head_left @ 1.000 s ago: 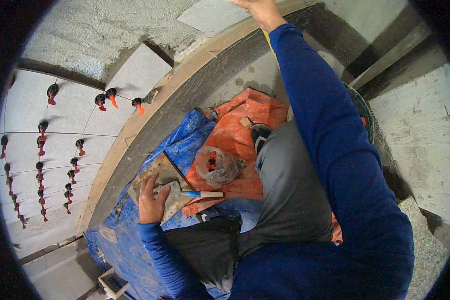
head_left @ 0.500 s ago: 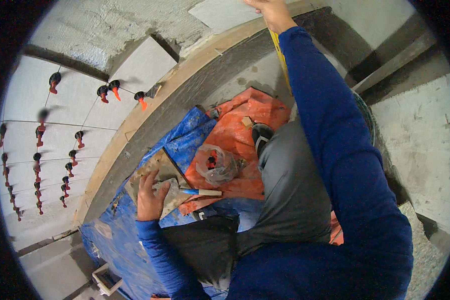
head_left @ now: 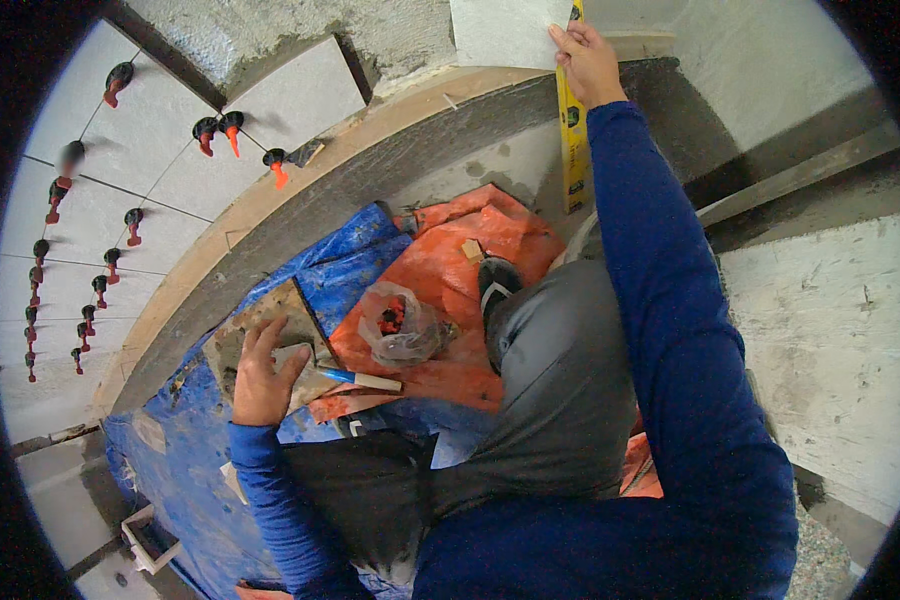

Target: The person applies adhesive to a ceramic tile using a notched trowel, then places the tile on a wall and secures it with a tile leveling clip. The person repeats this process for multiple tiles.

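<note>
My right hand [head_left: 588, 65] reaches to the far edge of the curved rim, thumb and fingers closed on the right edge of a white tile [head_left: 505, 35]. A yellow spirit level [head_left: 574, 150] runs beneath that hand, its lower part hanging beside the blue sleeve. On the left, my left hand [head_left: 262, 375] is held up with fingers spread and nothing visibly gripped. Close to its thumb lies a trowel-like tool with a blue and beige handle [head_left: 365, 379], its blade partly hidden by my fingers. A mortar-stained board [head_left: 285, 300] is below.
White tiles [head_left: 160, 130] on the left carry several black and red levelling clips [head_left: 133, 225]. A curved wooden strip [head_left: 260, 205] edges them. Blue tarp [head_left: 180, 490] and orange tarp [head_left: 460, 225] cover the floor, with a plastic bag [head_left: 400, 325] of red pieces and a sponge-like block [head_left: 472, 250].
The white tile has moved right along with my right hand. More of the spirit level now shows, and it looks more upright. My left hand keeps its spread pose; the view has shifted.
</note>
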Available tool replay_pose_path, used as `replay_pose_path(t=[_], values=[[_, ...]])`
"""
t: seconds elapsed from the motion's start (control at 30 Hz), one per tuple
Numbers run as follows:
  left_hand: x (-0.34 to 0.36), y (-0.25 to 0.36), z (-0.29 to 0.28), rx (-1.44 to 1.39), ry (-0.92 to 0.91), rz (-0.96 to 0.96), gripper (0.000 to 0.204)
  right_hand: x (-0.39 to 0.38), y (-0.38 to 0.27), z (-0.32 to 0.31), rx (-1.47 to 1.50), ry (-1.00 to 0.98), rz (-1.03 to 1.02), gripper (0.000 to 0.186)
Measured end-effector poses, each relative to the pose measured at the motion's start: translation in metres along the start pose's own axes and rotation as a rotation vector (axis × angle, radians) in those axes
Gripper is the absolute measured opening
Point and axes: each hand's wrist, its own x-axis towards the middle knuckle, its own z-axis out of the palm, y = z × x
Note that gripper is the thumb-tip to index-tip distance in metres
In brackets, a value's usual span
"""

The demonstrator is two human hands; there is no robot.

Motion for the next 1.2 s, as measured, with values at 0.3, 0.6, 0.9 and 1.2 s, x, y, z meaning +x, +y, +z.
replay_pose_path(t=[0.3,0.6,0.9,1.2], values=[[0.002,0.003,0.0,-0.035,-0.006,0.003,0.054,-0.005,-0.004,0.004,-0.008,-0.005,0.006,0.028],[0.004,-0.006,0.001,0.002,-0.018,0.043,0.053,-0.007,-0.009,0.012,-0.085,-0.068,-0.091,0.023],[0.006,-0.003,0.007,-0.005,-0.027,0.03,0.054,-0.013,-0.013,0.024,-0.101,-0.068,-0.176,0.024],[0.013,0.005,0.009,-0.04,-0.052,0.029,0.053,-0.026,-0.019,0.039,0.12,-0.158,-0.109,0.018]])
